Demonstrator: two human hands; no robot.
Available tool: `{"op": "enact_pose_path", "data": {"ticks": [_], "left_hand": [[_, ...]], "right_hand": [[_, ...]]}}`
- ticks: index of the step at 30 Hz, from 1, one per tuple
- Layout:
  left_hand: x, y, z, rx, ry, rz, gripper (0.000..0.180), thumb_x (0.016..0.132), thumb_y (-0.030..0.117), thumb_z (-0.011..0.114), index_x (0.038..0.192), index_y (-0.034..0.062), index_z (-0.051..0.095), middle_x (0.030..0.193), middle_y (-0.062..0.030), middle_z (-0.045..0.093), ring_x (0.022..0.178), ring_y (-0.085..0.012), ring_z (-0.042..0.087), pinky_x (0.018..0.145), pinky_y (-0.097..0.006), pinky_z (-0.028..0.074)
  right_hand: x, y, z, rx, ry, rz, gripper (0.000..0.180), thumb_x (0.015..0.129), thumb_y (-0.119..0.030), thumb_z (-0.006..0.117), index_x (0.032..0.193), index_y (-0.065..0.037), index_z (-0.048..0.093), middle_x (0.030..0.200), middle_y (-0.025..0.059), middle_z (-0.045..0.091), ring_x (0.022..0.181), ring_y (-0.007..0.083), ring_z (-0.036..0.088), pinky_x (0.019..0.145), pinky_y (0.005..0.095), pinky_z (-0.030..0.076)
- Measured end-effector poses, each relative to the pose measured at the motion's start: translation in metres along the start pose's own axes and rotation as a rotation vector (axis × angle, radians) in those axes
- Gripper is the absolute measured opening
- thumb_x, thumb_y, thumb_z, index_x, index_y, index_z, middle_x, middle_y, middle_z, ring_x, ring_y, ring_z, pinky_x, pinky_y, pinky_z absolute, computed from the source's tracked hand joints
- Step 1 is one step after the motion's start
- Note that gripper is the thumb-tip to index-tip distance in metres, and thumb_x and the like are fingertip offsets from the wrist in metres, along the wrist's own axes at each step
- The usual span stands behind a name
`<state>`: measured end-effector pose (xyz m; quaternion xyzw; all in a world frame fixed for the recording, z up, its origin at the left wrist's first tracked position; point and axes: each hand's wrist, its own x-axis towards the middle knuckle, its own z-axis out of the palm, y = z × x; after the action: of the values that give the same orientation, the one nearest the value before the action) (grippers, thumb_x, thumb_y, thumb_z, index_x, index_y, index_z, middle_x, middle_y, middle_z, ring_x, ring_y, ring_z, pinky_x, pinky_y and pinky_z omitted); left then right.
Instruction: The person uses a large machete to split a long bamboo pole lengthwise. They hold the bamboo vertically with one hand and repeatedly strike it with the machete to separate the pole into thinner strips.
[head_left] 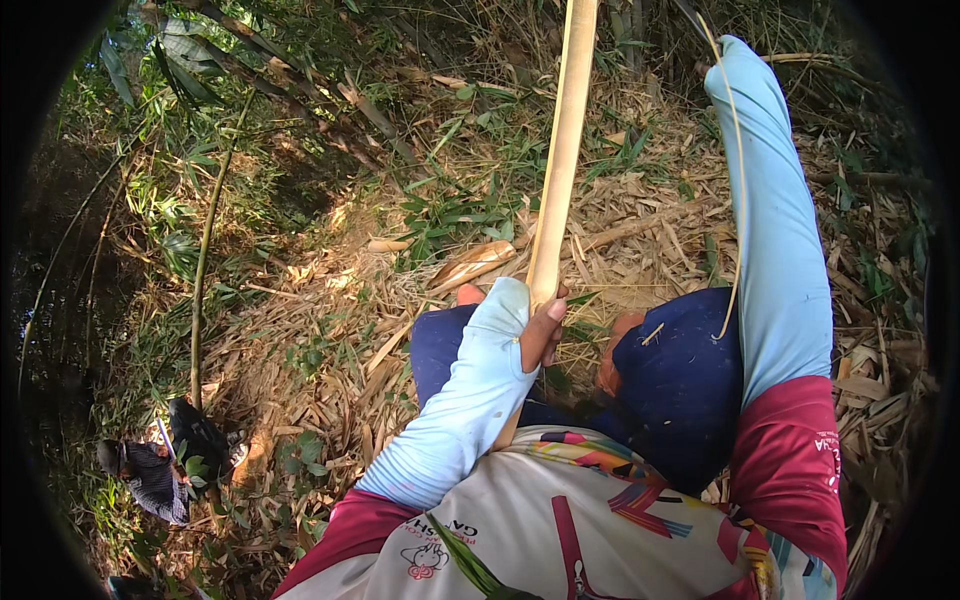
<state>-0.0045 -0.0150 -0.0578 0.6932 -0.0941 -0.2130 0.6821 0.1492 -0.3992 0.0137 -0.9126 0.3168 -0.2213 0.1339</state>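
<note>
My left hand is closed around a long pale strip of split bamboo. The strip runs up past the top edge, and its lower end passes under my forearm toward my waist. A light blue sleeve covers much of that hand. My right arm reaches far up at the right. The sleeve covers my right hand, and its fingers do not show. Beside it, a dark narrow thing, too cut off to name, enters at the top edge. A thin curved bamboo sliver hangs along the right arm down to my knee.
My bent knees in dark blue trousers are below the strip. Dry bamboo leaves and husks cover the ground. At lower left a person is beside an upright thin bamboo stem. Leaning stalks stand at the upper left.
</note>
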Motion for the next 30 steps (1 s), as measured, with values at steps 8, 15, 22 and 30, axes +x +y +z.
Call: {"op": "enact_pose_path", "data": {"ticks": [8,15,22,30], "left_hand": [[0.009,0.013,-0.014,-0.238,-0.166,0.046,0.049,0.098,0.026,0.057,0.134,-0.0052,0.046,0.077,-0.0075,0.058,0.057,-0.0151,0.056,0.054,-0.028,0.049],[0.005,0.022,-0.024,-0.412,-0.201,0.123,0.060,0.093,0.031,0.061,0.139,-0.0037,0.043,0.085,-0.0113,0.061,0.059,-0.0176,0.058,0.058,-0.030,0.050],[-0.006,0.029,-0.039,-0.415,-0.241,0.213,0.074,0.093,0.041,0.056,0.146,-0.0063,0.035,0.090,-0.0141,0.060,0.064,-0.0176,0.054,0.056,-0.029,0.047],[-0.015,0.018,-0.050,-0.437,-0.160,0.212,0.073,0.095,0.041,0.061,0.152,0.0071,0.030,0.092,-0.0098,0.057,0.065,-0.0158,0.053,0.055,-0.027,0.045]], "right_hand": [[-0.027,0.057,-0.001,0.253,-0.054,-0.172,0.050,0.082,-0.034,0.079,0.119,-0.006,0.062,0.101,0.0151,0.069,0.093,0.0276,0.065,0.085,0.0387,0.048],[-0.110,-0.012,-0.030,0.667,-0.134,-0.403,0.044,0.084,-0.029,0.078,0.117,-0.006,0.062,0.101,0.0076,0.069,0.091,0.0146,0.064,0.087,0.0309,0.047],[-0.200,-0.068,-0.061,0.745,-0.182,-0.686,0.036,0.082,-0.007,0.078,0.112,-0.004,0.060,0.083,0.0058,0.061,0.075,0.0111,0.061,0.067,0.0253,0.049],[-0.237,-0.085,-0.063,0.457,-0.311,-1.044,0.029,0.067,-0.006,0.074,0.095,-0.008,0.068,0.081,0.0128,0.065,0.071,0.0328,0.067,0.063,0.0389,0.053]]}}
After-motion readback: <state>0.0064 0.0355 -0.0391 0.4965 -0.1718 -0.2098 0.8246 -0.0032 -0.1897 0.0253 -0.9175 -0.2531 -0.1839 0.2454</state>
